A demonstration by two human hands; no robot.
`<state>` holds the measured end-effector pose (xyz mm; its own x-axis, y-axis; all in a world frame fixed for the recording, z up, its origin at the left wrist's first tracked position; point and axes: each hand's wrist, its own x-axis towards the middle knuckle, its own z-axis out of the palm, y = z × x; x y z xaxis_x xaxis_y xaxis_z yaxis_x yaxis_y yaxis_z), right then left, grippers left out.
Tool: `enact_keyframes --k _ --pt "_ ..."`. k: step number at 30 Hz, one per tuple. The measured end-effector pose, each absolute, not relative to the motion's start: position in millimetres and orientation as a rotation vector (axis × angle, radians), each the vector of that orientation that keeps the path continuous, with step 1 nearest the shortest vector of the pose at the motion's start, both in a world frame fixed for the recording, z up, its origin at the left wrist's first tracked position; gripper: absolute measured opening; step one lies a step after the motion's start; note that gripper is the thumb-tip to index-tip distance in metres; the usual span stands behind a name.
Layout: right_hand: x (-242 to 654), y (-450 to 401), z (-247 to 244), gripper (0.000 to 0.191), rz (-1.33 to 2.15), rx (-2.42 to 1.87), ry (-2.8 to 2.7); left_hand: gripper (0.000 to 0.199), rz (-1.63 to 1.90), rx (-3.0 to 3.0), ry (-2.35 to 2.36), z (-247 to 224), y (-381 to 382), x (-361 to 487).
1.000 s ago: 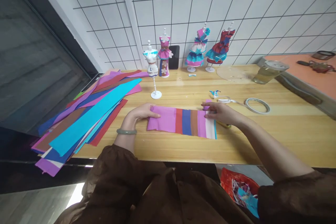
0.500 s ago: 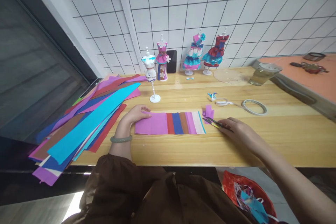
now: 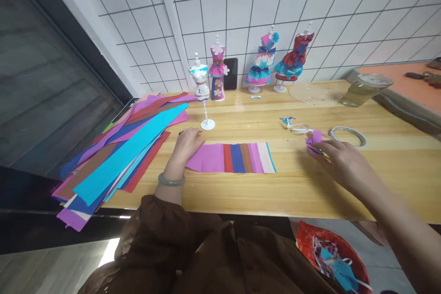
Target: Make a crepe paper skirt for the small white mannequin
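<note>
Right grip (image 3: 341, 160) on scissors (image 3: 317, 150), one purple scrap (image 3: 317, 135) touching; four mannequins (image 3: 259, 73) (three dressed)

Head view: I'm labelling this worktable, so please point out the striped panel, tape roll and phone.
Striped panel (image 3: 237, 158), head view: on its blue band.
Tape roll (image 3: 364, 140), head view: right side of its ring.
Phone (image 3: 232, 75), head view: middle of its dark face.

A small mark (image 3: 200, 92) (seemingly an "L") stands on the white dress form (image 3: 201, 84).
</note>
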<state>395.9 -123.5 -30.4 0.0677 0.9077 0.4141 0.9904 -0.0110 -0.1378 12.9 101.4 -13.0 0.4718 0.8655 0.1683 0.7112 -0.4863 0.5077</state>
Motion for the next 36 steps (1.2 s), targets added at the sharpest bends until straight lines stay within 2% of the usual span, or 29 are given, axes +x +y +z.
enact_keyframes --k 4,8,15,25,32,36 --pt "339.2 -64.8 -18.1 0.032 -0.032 -1.855 -2.094 0.035 0.629 2.675 1.055 -17.5 89.1 33.6" --pt "304.7 -19.1 -17.3 0.034 0.207 -1.895 -2.152 0.049 0.486 2.764 1.005 -26.9 81.4 45.5" --pt "302.8 -14.1 -11.6 0.023 0.635 -2.086 -1.985 0.050 0.446 2.672 1.028 -29.1 82.4 46.8" --pt "332.7 -22.1 -5.1 0.022 0.625 -2.002 -1.961 0.042 0.566 2.309 1.032 -24.1 94.3 35.5" --pt "320.2 -35.3 25.5 0.033 0.640 -1.877 -1.852 0.041 0.453 2.271 1.064 -20.4 99.5 17.3" --pt "336.0 -35.4 26.4 0.037 0.567 -1.871 -1.766 0.037 0.387 2.353 1.064 -18.6 100.7 17.3"
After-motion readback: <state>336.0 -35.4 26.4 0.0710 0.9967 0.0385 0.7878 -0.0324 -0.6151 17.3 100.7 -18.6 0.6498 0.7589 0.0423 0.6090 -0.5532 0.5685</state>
